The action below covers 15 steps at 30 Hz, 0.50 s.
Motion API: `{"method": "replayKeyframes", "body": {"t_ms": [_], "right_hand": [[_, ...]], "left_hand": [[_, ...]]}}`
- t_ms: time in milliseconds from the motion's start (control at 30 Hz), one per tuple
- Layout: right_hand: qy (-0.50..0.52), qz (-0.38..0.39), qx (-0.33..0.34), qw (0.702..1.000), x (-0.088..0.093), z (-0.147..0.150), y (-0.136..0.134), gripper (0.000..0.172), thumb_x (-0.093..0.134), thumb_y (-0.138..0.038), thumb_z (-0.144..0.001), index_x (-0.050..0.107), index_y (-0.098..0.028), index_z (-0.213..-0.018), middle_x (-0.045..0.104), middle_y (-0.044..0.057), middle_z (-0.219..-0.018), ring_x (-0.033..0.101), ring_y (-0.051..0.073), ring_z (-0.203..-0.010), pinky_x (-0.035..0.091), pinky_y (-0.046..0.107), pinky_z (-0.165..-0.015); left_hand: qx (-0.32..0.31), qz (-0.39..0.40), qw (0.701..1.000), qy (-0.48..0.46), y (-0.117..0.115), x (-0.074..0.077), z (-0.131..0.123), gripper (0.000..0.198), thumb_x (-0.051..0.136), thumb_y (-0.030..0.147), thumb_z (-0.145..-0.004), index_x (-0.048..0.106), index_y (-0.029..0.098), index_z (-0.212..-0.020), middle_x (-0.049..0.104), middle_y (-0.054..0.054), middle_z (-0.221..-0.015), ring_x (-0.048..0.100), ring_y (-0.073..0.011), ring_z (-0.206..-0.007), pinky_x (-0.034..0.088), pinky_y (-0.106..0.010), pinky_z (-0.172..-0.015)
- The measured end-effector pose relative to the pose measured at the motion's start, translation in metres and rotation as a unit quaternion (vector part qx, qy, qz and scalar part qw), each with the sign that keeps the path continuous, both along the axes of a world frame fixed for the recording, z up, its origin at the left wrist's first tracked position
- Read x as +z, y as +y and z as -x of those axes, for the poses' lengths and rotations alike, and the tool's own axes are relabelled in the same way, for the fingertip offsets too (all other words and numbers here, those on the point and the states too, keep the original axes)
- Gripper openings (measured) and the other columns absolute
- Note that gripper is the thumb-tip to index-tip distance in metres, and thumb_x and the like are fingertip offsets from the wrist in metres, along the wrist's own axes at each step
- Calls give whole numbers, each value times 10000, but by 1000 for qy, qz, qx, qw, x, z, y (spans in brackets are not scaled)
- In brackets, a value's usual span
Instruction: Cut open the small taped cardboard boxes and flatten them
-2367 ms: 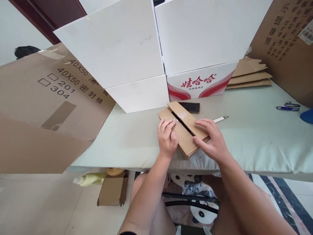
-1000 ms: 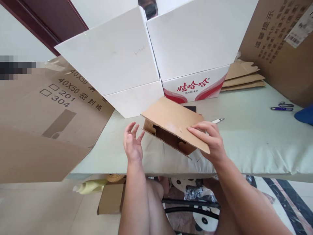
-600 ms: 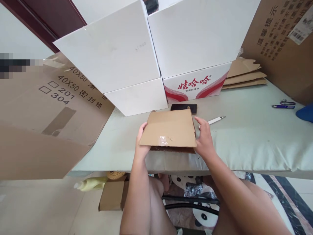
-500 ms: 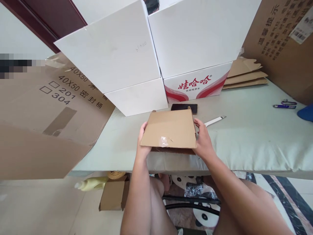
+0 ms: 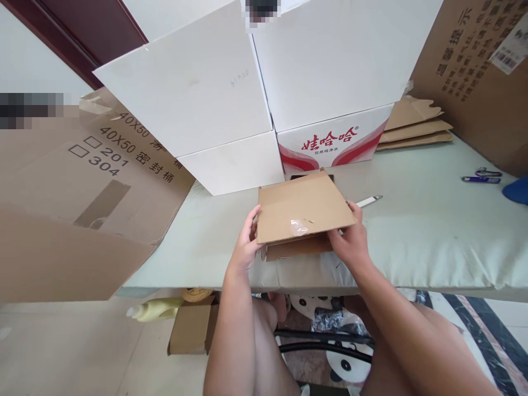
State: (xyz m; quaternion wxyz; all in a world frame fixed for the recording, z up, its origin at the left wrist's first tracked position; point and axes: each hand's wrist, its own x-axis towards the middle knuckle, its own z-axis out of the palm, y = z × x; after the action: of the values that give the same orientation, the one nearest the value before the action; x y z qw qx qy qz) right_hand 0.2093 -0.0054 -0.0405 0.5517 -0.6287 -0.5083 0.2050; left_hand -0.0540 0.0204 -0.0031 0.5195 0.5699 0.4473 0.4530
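A small brown cardboard box [image 5: 303,206] with clear tape near its front edge is between my two hands, over the front part of the covered table. My left hand [image 5: 246,242] grips its left side, fingers along the edge. On the right, my right hand [image 5: 352,234] grips the front right corner, the thumb under the top panel. Below that panel a gap shows the lower front part of the box. A white-handled cutter [image 5: 368,201] lies just beyond my right hand. Behind the box, a dark phone [image 5: 294,177] is mostly hidden.
White cartons [image 5: 231,159] stand at the back. A big brown carton [image 5: 103,203] is at the left, another [image 5: 487,110] at the back right, near flattened cardboard [image 5: 416,132]. Pens [image 5: 480,179] and a blue object [image 5: 516,190] lie on the table [image 5: 433,236] at right.
The box has shifted right and turned, its right side now further back. My right hand has moved right with its thumb under the panel, and the phone is more covered.
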Motion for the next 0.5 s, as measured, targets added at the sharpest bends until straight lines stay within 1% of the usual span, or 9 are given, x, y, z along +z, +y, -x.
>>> {"method": "replayKeyframes", "body": {"t_ms": [67, 133, 200, 267, 300, 333, 400, 433, 500], "right_hand": [[35, -29, -9, 999, 0, -5, 3, 463, 564, -379, -887, 589, -190, -1310, 702, 151, -1252, 681, 287, -1108, 545, 448, -925], [98, -45, -16, 994, -1, -9, 6, 367, 551, -392, -932, 662, -209, -1230, 737, 111, -1190, 680, 276, -1125, 529, 464, -993], [171, -50, 0, 984, -4, -13, 9, 312, 590, -448, -937, 716, -221, -1110, 763, 83, -1126, 688, 278, -1119, 532, 479, -1014], [234, -57, 31, 970, -5, -15, 10, 296, 674, -509, -889, 742, -238, -986, 784, 55, -1008, 716, 269, -1020, 568, 473, -967], [263, -61, 52, 962, -4, -16, 9, 296, 725, -524, -849, 746, -248, -954, 788, 43, -958, 725, 260, -959, 588, 463, -930], [293, -64, 75, 951, -2, -17, 8, 300, 776, -525, -804, 750, -259, -941, 790, 31, -925, 731, 250, -906, 605, 451, -893], [364, -69, 114, 922, 3, -18, 6, 332, 855, -499, -722, 756, -283, -954, 795, 9, -914, 742, 233, -851, 627, 417, -838], [399, -70, 123, 906, 7, -19, 4, 347, 877, -478, -695, 758, -295, -965, 797, -2, -919, 748, 226, -844, 632, 398, -822], [456, -70, 113, 880, 13, -20, 2, 337, 887, -439, -673, 760, -311, -958, 797, -25, -906, 754, 211, -830, 636, 362, -789]], "left_hand": [[-10, 47, 995, -82, -2, 7, 1, 953, 857, 407, -613, 492, 326, -1489, 446, -73, -1612, 466, -345, -1429, 535, -363, -999], [15, 98, 984, -151, -1, 12, 3, 914, 810, 457, -641, 482, 366, -1490, 409, -41, -1634, 431, -349, -1438, 552, -360, -923], [88, 156, 968, -176, 3, 14, 4, 822, 734, 558, -716, 483, 386, -1480, 390, -45, -1636, 414, -356, -1436, 561, -381, -862], [160, 207, 949, -174, 9, 13, 7, 731, 655, 642, -780, 511, 387, -1450, 389, -67, -1623, 442, -362, -1399, 563, -416, -832], [173, 224, 943, -174, 12, 11, 8, 706, 636, 670, -792, 529, 388, -1430, 401, -73, -1610, 475, -362, -1362, 564, -430, -823], [168, 233, 941, -176, 15, 9, 9, 692, 634, 689, -792, 548, 390, -1410, 423, -75, -1589, 516, -357, -1313, 566, -440, -816], [139, 235, 945, -179, 19, 5, 11, 670, 670, 694, -775, 586, 386, -1364, 477, -69, -1537, 586, -326, -1206, 574, -441, -806], [134, 233, 947, -176, 20, 3, 11, 659, 702, 682, -761, 599, 387, -1342, 497, -63, -1514, 607, -305, -1159, 578, -434, -800], [141, 238, 946, -168, 22, -2, 11, 651, 766, 650, -734, 613, 392, -1311, 539, -60, -1465, 635, -265, -1077, 584, -411, -789]]}}
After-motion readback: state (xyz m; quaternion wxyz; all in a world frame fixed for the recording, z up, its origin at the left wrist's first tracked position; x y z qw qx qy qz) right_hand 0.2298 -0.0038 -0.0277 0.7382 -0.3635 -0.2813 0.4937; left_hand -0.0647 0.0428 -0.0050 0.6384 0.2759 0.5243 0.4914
